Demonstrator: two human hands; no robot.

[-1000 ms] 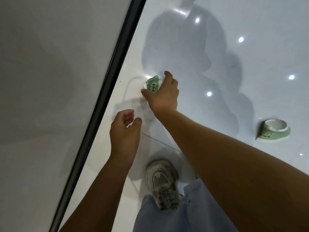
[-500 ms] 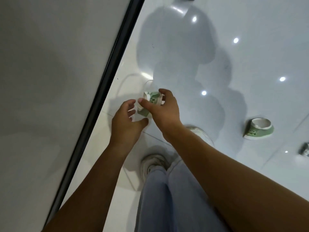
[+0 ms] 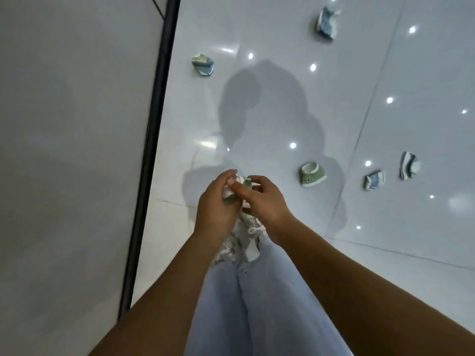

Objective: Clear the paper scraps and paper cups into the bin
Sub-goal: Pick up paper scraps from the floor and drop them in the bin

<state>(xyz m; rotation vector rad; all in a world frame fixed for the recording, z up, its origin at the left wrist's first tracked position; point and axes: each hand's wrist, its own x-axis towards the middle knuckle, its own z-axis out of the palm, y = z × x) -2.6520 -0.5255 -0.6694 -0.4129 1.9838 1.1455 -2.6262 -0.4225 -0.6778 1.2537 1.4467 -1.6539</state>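
Where hands meet, left hand (image 3: 216, 204) and right hand (image 3: 264, 199) both pinch crumpled green cup (image 3: 235, 187).

Both forearms reach forward and converge; the left hand (image 3: 216, 201) and right hand (image 3: 264, 199) meet, fingers curled, pinching together.

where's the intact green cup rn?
Head view: the green cup lies on the floor right of the hands, apart from the right hand, with blue scraps further right.
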